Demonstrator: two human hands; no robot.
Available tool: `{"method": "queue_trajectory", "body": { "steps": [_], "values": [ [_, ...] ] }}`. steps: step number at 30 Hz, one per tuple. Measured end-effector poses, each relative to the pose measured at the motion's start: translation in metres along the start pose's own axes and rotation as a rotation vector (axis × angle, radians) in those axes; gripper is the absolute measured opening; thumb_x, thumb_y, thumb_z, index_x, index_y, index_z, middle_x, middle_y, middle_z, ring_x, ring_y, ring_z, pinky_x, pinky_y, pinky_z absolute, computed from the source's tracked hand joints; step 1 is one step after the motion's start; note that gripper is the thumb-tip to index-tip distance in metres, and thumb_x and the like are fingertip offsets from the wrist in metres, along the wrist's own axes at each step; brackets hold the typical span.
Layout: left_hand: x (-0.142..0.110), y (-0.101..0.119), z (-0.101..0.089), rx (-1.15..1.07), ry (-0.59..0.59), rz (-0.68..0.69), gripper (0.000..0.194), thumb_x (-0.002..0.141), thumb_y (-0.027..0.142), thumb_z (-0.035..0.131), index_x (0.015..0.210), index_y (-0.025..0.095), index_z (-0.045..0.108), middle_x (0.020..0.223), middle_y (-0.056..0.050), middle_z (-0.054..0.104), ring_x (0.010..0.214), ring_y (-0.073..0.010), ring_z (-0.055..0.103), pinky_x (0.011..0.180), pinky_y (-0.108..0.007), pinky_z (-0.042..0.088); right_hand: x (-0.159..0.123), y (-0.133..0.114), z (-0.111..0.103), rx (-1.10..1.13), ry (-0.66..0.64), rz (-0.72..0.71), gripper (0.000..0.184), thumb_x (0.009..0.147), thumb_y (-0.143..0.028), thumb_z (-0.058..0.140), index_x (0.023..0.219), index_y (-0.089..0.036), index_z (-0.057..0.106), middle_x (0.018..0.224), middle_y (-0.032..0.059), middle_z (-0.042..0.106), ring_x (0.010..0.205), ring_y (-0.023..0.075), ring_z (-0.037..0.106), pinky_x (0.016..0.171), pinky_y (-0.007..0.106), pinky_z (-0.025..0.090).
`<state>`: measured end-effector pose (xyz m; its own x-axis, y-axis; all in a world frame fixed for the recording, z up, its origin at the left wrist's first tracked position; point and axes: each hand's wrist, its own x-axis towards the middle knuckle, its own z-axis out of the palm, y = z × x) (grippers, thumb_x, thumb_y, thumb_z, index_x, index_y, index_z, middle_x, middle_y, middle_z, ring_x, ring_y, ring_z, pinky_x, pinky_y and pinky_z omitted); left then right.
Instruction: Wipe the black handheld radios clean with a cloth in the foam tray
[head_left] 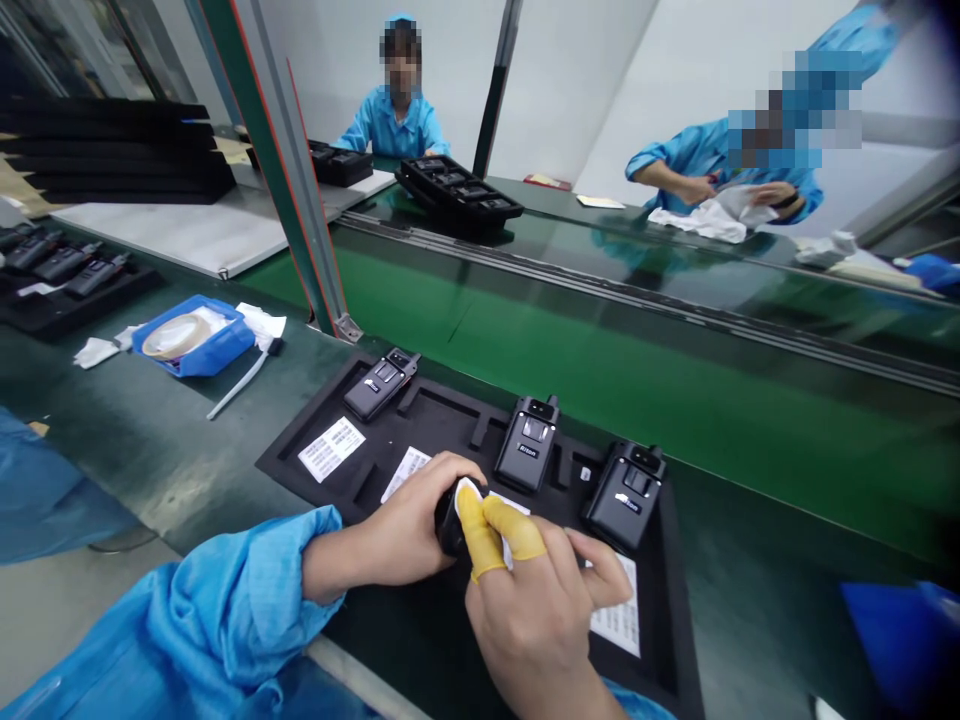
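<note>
My left hand point(411, 520) is closed around a black handheld radio point(448, 522), mostly hidden by my fingers. My right hand point(536, 590), with yellow finger cots on two fingers, pinches a small white cloth point(469, 487) and presses it against the radio's end. Both hands are above a black foam tray point(442, 405). In its far side lie three similar radios with stub antennas: one at the left point(381, 385), one in the middle point(527, 445) and one at the right point(626, 497). White printed labels point(331, 449) lie along the tray's near side, partly covered by my hands.
A blue bin point(195, 345) with a tape roll and a white-handled brush point(244, 380) sit to the left. Further left is another tray of radios point(75, 270). Stacked black trays point(120, 155) and a metal post point(289, 170) stand behind. Two co-workers sit across the green conveyor point(570, 310).
</note>
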<state>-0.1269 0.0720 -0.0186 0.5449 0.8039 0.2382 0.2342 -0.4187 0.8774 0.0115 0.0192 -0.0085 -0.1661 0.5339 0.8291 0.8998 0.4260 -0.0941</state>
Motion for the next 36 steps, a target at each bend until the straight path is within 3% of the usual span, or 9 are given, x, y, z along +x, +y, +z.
{"method": "queue_trajectory", "body": {
  "steps": [4,10,16,21,26,32,36],
  "values": [
    [-0.001,-0.002,0.001,0.006,-0.008,0.006,0.050,0.063,0.008,0.064,0.108,0.022,0.047,0.111,-0.008,0.053,0.103,-0.0238,0.054,0.091,-0.038,0.044,-0.001,0.002,0.000,0.164,-0.030,0.128,0.029,0.074,0.000,0.043,0.080,-0.021,0.063,0.075,-0.0001,0.059,0.070,0.0115,0.049,0.075,0.035,0.027],
    [0.000,0.001,-0.001,0.005,-0.022,-0.016,0.054,0.059,0.002,0.057,0.108,0.022,0.046,0.110,-0.006,0.053,0.101,-0.0227,0.054,0.089,-0.037,0.044,-0.005,0.015,-0.009,0.280,-0.110,0.184,0.031,0.078,-0.003,0.046,0.083,-0.025,0.067,0.081,-0.0007,0.061,0.074,0.0119,0.052,0.077,0.035,0.026],
    [0.002,0.003,-0.004,-0.006,-0.005,-0.047,0.059,0.052,-0.001,0.052,0.106,0.021,0.047,0.106,-0.003,0.053,0.095,-0.0208,0.054,0.083,-0.033,0.045,-0.003,0.025,-0.008,0.125,-0.038,0.169,0.032,0.076,-0.002,0.046,0.088,-0.023,0.066,0.084,0.0008,0.061,0.075,0.0128,0.051,0.076,0.035,0.027],
    [0.001,0.001,-0.002,-0.023,0.012,-0.026,0.054,0.058,0.002,0.060,0.107,0.021,0.047,0.107,-0.005,0.054,0.098,-0.0215,0.055,0.086,-0.035,0.044,0.002,0.009,0.001,0.040,-0.039,0.026,0.027,0.080,-0.003,0.043,0.083,-0.021,0.063,0.083,0.0018,0.063,0.078,0.0141,0.051,0.079,0.038,0.028],
    [0.001,0.003,0.000,0.003,0.054,-0.085,0.052,0.058,0.004,0.063,0.105,0.020,0.047,0.104,-0.005,0.055,0.097,-0.0219,0.055,0.085,-0.034,0.044,0.002,-0.003,0.004,-0.135,0.005,-0.017,0.022,0.080,-0.001,0.046,0.075,-0.018,0.059,0.083,0.0035,0.064,0.079,0.0140,0.051,0.078,0.037,0.028],
    [0.000,0.007,0.000,0.031,0.097,-0.126,0.052,0.055,0.002,0.053,0.103,0.021,0.047,0.102,-0.004,0.053,0.092,-0.0198,0.055,0.080,-0.032,0.044,-0.024,-0.002,0.020,-0.089,-0.150,0.103,0.027,0.079,0.001,0.039,0.063,-0.019,0.050,0.063,-0.0017,0.055,0.067,0.0126,0.047,0.078,0.037,0.027],
    [-0.001,0.007,-0.001,0.038,0.080,-0.115,0.055,0.053,0.000,0.050,0.104,0.020,0.047,0.105,-0.004,0.053,0.095,-0.0206,0.054,0.082,-0.033,0.044,-0.041,0.016,0.009,-0.083,-0.200,0.134,0.020,0.076,-0.004,0.044,0.071,-0.020,0.054,0.077,0.0011,0.059,0.071,0.0136,0.047,0.076,0.036,0.026]
  ]
}}
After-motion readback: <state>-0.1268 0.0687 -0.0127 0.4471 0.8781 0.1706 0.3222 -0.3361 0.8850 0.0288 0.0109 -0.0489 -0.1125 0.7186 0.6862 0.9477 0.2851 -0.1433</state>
